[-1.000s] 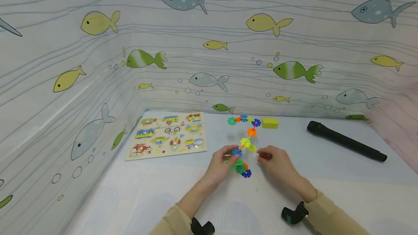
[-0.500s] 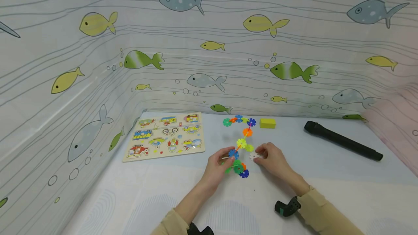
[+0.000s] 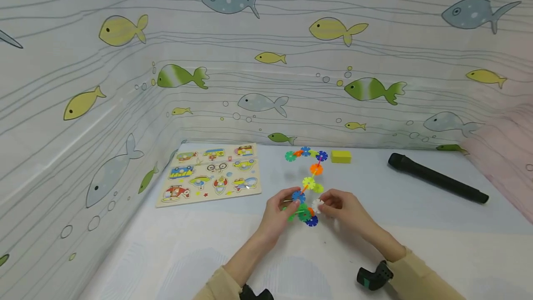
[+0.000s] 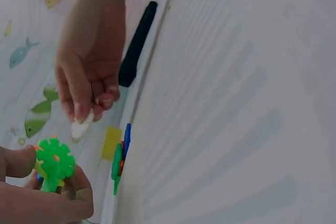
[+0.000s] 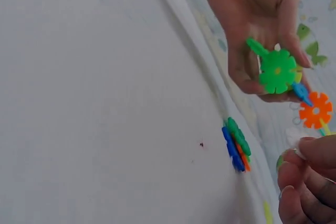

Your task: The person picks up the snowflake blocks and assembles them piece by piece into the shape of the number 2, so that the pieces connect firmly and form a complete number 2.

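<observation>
My left hand [image 3: 275,214] grips a chain of coloured plastic snowflake discs [image 3: 309,183], its thumb and fingers around the blue and green end. From there the chain stretches away from me, through yellow and orange discs to a dark blue one, then bends left to a green one. Between thumb and fingers, my right hand [image 3: 347,207] pinches a white snowflake disc [image 3: 318,205], just right of the left fingertips. In the left wrist view the white disc [image 4: 81,128] is apart from the held green disc [image 4: 55,158]. Loose green, orange and dark blue discs [image 5: 237,144] lie on the table below.
A wooden picture puzzle board [image 3: 212,175] lies at the back left. Behind the chain sits a yellow block [image 3: 341,157], and a black microphone [image 3: 437,178] lies to the right. Fish-printed sheeting [image 3: 266,78] walls the table's back and left side.
My right hand has carried the white disc leftward and slightly nearer to me, closer to the left hand. The left hand keeps its grip on the chain; the view has shifted slightly.
</observation>
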`<action>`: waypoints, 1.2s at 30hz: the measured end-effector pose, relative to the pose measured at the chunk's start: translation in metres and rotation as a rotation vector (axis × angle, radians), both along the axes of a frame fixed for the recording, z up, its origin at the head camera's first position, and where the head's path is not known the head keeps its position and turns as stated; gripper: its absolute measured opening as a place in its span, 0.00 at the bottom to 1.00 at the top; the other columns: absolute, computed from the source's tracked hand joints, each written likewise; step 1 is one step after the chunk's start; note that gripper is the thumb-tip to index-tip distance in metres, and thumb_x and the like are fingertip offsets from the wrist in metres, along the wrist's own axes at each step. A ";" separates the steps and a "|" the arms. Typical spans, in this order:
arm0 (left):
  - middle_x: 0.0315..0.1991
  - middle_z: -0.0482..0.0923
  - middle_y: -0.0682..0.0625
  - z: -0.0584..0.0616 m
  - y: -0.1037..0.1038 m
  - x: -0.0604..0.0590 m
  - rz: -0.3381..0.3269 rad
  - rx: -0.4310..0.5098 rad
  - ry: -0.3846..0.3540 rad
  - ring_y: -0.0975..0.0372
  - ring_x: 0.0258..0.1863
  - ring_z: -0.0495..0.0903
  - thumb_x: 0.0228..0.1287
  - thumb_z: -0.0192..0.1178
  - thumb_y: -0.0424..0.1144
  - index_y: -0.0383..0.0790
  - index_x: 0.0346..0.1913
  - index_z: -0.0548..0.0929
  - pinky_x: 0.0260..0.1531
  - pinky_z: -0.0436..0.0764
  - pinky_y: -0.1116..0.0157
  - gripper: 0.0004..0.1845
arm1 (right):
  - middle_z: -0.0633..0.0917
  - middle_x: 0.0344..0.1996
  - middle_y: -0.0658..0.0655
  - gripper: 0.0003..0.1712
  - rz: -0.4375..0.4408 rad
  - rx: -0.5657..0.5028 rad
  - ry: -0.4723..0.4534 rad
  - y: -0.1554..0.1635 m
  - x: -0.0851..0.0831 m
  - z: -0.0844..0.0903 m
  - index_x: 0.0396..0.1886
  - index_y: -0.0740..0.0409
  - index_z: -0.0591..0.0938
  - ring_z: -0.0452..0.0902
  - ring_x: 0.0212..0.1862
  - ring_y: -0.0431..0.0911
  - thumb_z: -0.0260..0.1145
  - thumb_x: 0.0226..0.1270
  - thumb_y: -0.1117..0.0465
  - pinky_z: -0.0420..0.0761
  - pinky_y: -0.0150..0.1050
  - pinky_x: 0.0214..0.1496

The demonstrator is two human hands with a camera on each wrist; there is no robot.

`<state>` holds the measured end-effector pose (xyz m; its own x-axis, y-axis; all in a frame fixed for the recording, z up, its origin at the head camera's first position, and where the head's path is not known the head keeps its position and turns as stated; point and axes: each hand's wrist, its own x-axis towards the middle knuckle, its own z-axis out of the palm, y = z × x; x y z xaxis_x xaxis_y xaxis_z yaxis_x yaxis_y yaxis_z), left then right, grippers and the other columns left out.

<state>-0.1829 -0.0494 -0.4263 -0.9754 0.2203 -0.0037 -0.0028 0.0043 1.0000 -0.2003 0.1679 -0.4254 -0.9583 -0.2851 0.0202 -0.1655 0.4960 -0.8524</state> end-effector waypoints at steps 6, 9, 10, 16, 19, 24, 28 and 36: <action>0.57 0.78 0.41 0.001 0.004 0.001 0.004 0.010 0.005 0.55 0.54 0.77 0.73 0.56 0.33 0.36 0.66 0.76 0.51 0.79 0.68 0.20 | 0.86 0.28 0.57 0.15 0.061 -0.074 -0.064 -0.001 0.004 0.003 0.50 0.66 0.78 0.80 0.28 0.46 0.65 0.71 0.60 0.82 0.33 0.30; 0.57 0.78 0.42 0.001 0.004 0.001 0.003 0.001 -0.001 0.55 0.54 0.77 0.74 0.56 0.34 0.37 0.66 0.76 0.51 0.80 0.67 0.20 | 0.86 0.28 0.57 0.14 0.073 -0.084 -0.060 -0.003 0.006 0.003 0.51 0.65 0.79 0.79 0.28 0.46 0.65 0.72 0.60 0.82 0.34 0.30; 0.57 0.78 0.42 0.002 0.004 0.001 0.003 -0.001 -0.002 0.55 0.55 0.77 0.74 0.56 0.34 0.37 0.66 0.76 0.51 0.80 0.67 0.20 | 0.85 0.27 0.57 0.14 0.075 -0.086 -0.060 -0.004 0.007 0.002 0.51 0.64 0.79 0.79 0.28 0.46 0.65 0.72 0.60 0.82 0.34 0.30; 0.57 0.78 0.42 0.002 0.002 0.001 0.000 0.002 -0.006 0.55 0.55 0.77 0.73 0.56 0.34 0.36 0.66 0.75 0.51 0.80 0.66 0.20 | 0.84 0.28 0.57 0.14 0.107 -0.087 -0.034 -0.006 0.008 0.001 0.53 0.63 0.82 0.80 0.28 0.47 0.64 0.72 0.61 0.82 0.35 0.31; 0.58 0.77 0.41 0.001 0.001 0.000 -0.005 0.001 -0.010 0.55 0.55 0.77 0.73 0.57 0.34 0.36 0.66 0.75 0.51 0.80 0.67 0.21 | 0.85 0.28 0.57 0.15 0.123 -0.095 -0.030 -0.007 0.008 0.000 0.54 0.63 0.82 0.81 0.28 0.47 0.64 0.72 0.61 0.83 0.35 0.31; 0.57 0.77 0.42 0.000 0.000 -0.001 -0.011 -0.006 -0.014 0.56 0.54 0.77 0.74 0.56 0.34 0.36 0.66 0.75 0.50 0.80 0.68 0.20 | 0.86 0.29 0.57 0.16 0.145 -0.106 -0.025 -0.010 0.010 -0.003 0.56 0.63 0.82 0.81 0.28 0.45 0.64 0.72 0.61 0.83 0.35 0.31; 0.58 0.77 0.42 -0.001 0.000 -0.001 -0.024 -0.005 -0.012 0.56 0.55 0.76 0.74 0.56 0.35 0.36 0.66 0.75 0.50 0.80 0.69 0.20 | 0.86 0.29 0.58 0.16 0.140 -0.098 -0.012 -0.011 0.010 -0.003 0.56 0.63 0.82 0.80 0.27 0.46 0.64 0.73 0.61 0.82 0.35 0.30; 0.58 0.77 0.42 0.002 0.002 -0.001 -0.025 0.002 -0.020 0.56 0.55 0.76 0.74 0.56 0.34 0.36 0.66 0.75 0.52 0.80 0.65 0.20 | 0.85 0.28 0.56 0.16 0.123 -0.086 -0.009 -0.011 0.011 -0.002 0.54 0.65 0.82 0.81 0.28 0.48 0.64 0.72 0.62 0.82 0.36 0.30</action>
<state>-0.1835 -0.0477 -0.4246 -0.9693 0.2448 -0.0223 -0.0224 0.0026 0.9997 -0.1891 0.1567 -0.4277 -0.9164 -0.3982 0.0414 -0.2131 0.3976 -0.8925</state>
